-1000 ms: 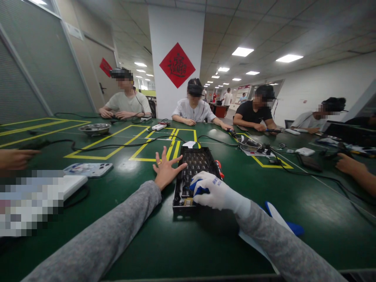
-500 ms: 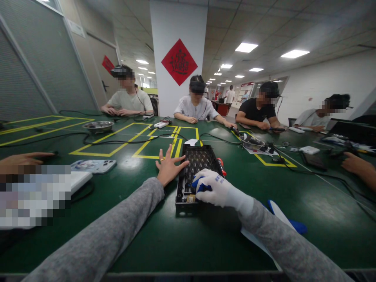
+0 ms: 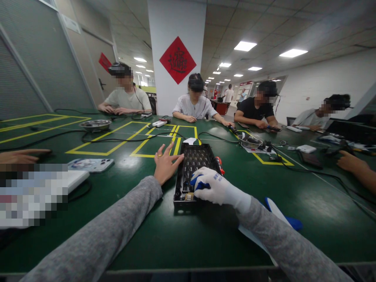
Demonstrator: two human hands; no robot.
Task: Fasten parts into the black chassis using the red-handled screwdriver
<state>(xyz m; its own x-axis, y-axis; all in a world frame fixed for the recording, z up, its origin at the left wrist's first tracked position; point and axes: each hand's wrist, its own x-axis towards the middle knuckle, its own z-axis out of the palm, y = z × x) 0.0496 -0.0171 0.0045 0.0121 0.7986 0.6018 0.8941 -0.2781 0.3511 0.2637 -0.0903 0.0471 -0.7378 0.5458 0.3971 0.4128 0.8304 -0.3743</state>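
A black rectangular case point(image 3: 199, 156) with rows of small metallic parts lies on the green table. My bare left hand point(image 3: 168, 162) is at its left edge, fingers spread, with a ring on one finger and nothing held. My right hand point(image 3: 208, 185), in a white glove with blue fingertips, is over the near right part of the case. Its fingers are curled together; what they hold, if anything, is hidden. A small tan piece with a light part point(image 3: 188, 196) sits at the near end of the case. Something red point(image 3: 219, 165) lies against the right side.
A blue and white glove point(image 3: 283, 217) lies right of my right forearm. At the left are a phone point(image 3: 90, 165), a white object point(image 3: 78, 182) and a person's hand point(image 3: 23, 156). Metal bowls point(image 3: 95, 125), cables and people stand or sit farther back.
The fingers of my left hand have drawn somewhat closer together beside the case. My right hand stays over the near part of the case. The whole view has shifted slightly.
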